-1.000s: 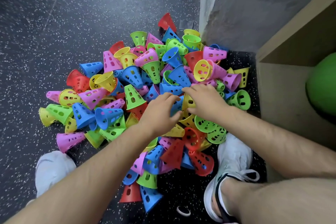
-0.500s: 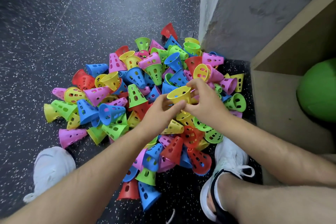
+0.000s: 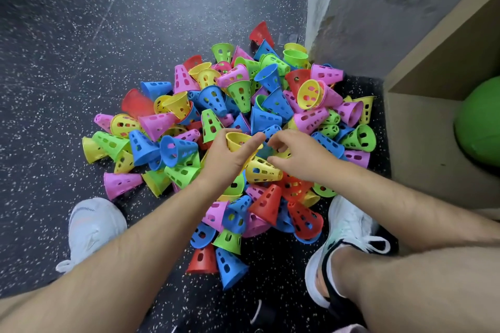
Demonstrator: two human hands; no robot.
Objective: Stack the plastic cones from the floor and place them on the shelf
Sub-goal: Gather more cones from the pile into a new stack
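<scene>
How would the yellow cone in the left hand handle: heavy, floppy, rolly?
Probably light: the left hand holds the yellow cone up alone, and the cones are thin, holed plastic. Likely stiff, since its rim looks round in the grip. Laid sideways like others in the pile, it might roll in a curve.

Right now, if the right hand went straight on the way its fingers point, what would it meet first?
Most likely the yellow cone that the left hand grips, or that hand's fingers, just to the left of the right hand. Depth is unclear, so it might pass above them.
</scene>
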